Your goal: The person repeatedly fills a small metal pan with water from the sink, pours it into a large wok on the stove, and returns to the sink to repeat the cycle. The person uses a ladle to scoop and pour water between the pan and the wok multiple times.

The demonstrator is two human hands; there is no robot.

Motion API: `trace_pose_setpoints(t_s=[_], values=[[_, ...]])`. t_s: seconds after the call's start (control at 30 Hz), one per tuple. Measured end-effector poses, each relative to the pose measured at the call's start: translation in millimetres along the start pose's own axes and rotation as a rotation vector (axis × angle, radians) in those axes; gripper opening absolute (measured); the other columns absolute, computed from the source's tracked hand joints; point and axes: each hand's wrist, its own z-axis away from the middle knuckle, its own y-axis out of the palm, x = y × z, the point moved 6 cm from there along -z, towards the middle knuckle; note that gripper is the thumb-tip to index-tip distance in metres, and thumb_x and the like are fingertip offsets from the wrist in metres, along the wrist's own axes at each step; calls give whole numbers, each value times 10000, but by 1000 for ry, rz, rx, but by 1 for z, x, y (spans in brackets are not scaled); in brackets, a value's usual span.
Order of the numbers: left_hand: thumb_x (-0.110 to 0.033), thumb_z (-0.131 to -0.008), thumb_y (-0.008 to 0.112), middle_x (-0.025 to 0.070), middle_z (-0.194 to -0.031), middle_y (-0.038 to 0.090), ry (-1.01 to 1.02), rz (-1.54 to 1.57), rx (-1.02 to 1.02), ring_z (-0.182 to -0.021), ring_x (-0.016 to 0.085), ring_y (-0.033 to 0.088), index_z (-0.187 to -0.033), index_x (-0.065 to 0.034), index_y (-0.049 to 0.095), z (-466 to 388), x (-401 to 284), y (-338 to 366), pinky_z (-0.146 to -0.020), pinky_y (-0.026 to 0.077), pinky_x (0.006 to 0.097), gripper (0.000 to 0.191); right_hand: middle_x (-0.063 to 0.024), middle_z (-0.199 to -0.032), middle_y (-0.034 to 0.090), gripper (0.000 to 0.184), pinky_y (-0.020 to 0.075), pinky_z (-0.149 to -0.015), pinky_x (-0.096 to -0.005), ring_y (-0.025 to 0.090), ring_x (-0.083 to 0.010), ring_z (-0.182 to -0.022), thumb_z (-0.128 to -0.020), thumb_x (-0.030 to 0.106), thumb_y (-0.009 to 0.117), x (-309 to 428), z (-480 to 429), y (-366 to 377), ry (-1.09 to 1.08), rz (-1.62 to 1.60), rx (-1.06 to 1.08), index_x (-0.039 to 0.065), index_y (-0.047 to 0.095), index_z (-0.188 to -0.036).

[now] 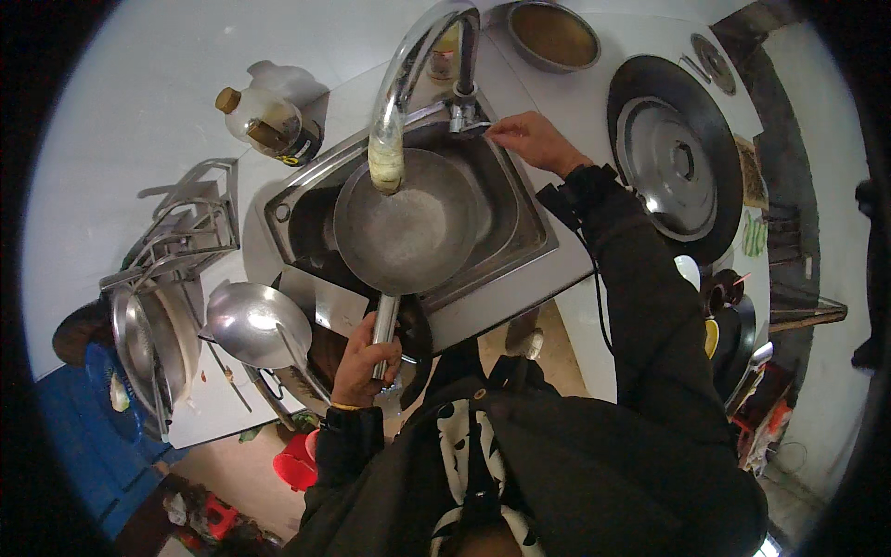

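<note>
My left hand (pixel 365 365) is wrapped around the tubular metal handle of a round grey pan (pixel 411 230). The pan is held over the stainless steel sink (pixel 501 257), its bowl facing up. Above the pan's far part hangs the curved chrome faucet spout (pixel 390 104), its end wrapped in something pale. Whether water runs from it, I cannot make out. At the faucet's base, the fingertips of my right hand (pixel 534 141) are closed on the end of the small faucet lever (pixel 475 127).
Left of the sink stand a brown-capped plastic bottle (pixel 268 125), a metal rack (pixel 184 240), a shiny metal ladle (pixel 257 324) and metal basins (pixel 150 348). To the right sits a black wok (pixel 727 160) with a metal lid (pixel 668 167). A basin of brownish contents (pixel 553 35) is behind.
</note>
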Motion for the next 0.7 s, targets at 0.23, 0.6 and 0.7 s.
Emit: trace_pose_setpoints(t_s=[0.23,0.6,0.7], values=[[-25,-841,607,18,-763,532,29,-50,-65,-503,108,470,-1194,-35,520,27,-6,18,-450,368,240,364,-137,-999,756,264,557,-831,-360,719,-241,-919,-932,149,663,1,110,54,-49,180,-6,4,716,-1146],[25,-912,554,27,-718,462,784,-1062,140,-565,132,474,-1144,17,555,44,6,-11,-591,454,284,232,-164,-914,711,278,524,-743,-457,680,-356,-850,-908,274,641,-50,450,111,249,-29,-24,35,710,-1030],[30,-899,559,54,-760,523,1175,-1366,173,-597,172,545,-1098,18,570,65,13,12,-695,524,366,200,-160,-899,712,284,527,-740,-456,681,-352,-833,-922,290,636,-69,535,102,265,-69,-178,44,711,-1045]])
